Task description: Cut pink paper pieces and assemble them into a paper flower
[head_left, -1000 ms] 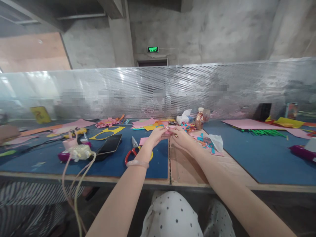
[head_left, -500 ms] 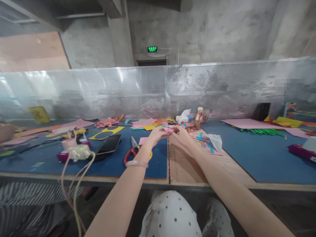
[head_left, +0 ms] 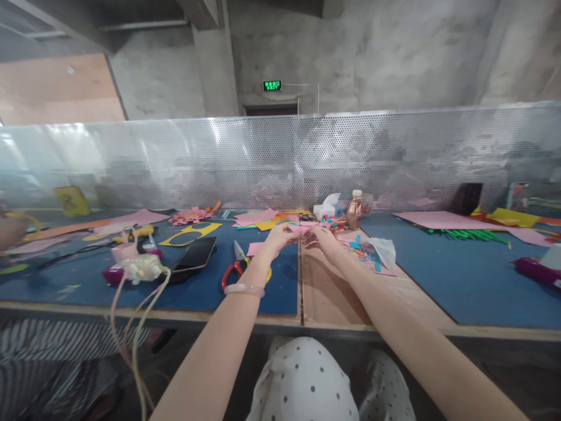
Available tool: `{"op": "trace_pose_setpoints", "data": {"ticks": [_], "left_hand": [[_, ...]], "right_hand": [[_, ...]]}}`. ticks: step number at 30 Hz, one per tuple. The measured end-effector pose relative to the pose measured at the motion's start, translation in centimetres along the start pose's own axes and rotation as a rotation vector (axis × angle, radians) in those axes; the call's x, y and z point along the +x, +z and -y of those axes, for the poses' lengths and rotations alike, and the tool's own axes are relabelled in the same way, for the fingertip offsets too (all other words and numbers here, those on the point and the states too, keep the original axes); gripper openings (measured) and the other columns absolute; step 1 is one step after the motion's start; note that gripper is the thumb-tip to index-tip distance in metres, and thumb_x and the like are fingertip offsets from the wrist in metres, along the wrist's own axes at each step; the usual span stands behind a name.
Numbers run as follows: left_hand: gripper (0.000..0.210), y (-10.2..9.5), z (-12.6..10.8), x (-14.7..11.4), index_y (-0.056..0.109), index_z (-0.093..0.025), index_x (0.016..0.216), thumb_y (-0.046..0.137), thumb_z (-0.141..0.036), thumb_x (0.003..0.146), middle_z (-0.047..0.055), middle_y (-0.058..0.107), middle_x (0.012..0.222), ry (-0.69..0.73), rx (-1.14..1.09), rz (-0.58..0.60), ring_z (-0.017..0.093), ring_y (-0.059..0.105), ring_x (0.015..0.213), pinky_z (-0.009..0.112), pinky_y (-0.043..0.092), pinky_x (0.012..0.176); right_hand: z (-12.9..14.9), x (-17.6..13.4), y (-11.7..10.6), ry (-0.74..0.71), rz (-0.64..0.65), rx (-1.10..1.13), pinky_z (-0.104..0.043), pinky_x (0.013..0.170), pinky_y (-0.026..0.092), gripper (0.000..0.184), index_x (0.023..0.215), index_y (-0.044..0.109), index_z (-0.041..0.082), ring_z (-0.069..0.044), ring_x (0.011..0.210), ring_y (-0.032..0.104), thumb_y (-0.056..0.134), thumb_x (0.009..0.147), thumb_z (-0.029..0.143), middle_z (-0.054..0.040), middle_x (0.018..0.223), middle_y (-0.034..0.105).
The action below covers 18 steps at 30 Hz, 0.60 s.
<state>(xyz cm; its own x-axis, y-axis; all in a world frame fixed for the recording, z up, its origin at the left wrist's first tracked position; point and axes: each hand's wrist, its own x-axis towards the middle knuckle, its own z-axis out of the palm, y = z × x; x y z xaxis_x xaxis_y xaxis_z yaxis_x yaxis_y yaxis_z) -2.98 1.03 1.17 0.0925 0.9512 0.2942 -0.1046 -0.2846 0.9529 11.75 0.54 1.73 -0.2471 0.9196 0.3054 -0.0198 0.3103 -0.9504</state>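
Both my hands meet over the middle of the table, above the seam between the blue mat and the bare board. Between them is a small piece of pink paper (head_left: 300,228). My left hand (head_left: 280,238) pinches its left side with fingers closed. On its right side my right hand (head_left: 319,240) grips it with bent fingers. Scissors (head_left: 239,266) with red and yellow handles lie near my left forearm, beside a small pink paper square (head_left: 255,249). Blue, orange and pink paper scraps (head_left: 366,252) lie to the right of my right hand.
A phone (head_left: 195,257) and a power strip (head_left: 144,268) with cords lie left. Behind stand a bottle (head_left: 355,211) and a tissue pack (head_left: 328,207), with a pink paper flower (head_left: 190,216) farther left. A purple glue gun (head_left: 535,272) lies right. A perforated metal screen (head_left: 350,158) closes the back.
The fingers of my right hand have shifted slightly on the pink paper, which now shows a little flatter between my hands. The view has moved very slightly.
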Motion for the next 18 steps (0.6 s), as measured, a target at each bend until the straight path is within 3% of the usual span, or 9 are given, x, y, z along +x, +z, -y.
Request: {"op": "trace_pose_setpoints", "data": {"ticks": [5, 18], "left_hand": [[0.031, 0.23, -0.20, -0.31, 0.060, -0.012, 0.071, 0.077, -0.028, 0.050, 0.003, 0.062, 0.071, -0.002, 0.001, 0.052, 0.013, 0.056, 0.068, 0.030, 0.044, 0.070], [0.031, -0.29, -0.21, -0.13, 0.064, -0.012, 0.080, 0.074, -0.032, 0.058, 0.007, 0.066, 0.080, -0.061, -0.045, 0.147, 0.013, 0.059, 0.074, 0.027, 0.043, 0.071]], "right_hand": [[0.04, -0.26, 0.19, -0.076, -0.074, -0.119, -0.017, 0.045, 0.043, 0.011, 0.069, 0.058, 0.015, -0.008, 0.054, 0.054, 0.056, 0.074, 0.024, -0.0005, 0.062, 0.059], [-0.46, 0.41, -0.31, -0.052, -0.116, -0.056, -0.017, 0.045, 0.042, 0.012, 0.061, 0.058, 0.014, -0.007, 0.050, 0.051, 0.060, 0.070, 0.021, -0.0002, 0.058, 0.058]]}}
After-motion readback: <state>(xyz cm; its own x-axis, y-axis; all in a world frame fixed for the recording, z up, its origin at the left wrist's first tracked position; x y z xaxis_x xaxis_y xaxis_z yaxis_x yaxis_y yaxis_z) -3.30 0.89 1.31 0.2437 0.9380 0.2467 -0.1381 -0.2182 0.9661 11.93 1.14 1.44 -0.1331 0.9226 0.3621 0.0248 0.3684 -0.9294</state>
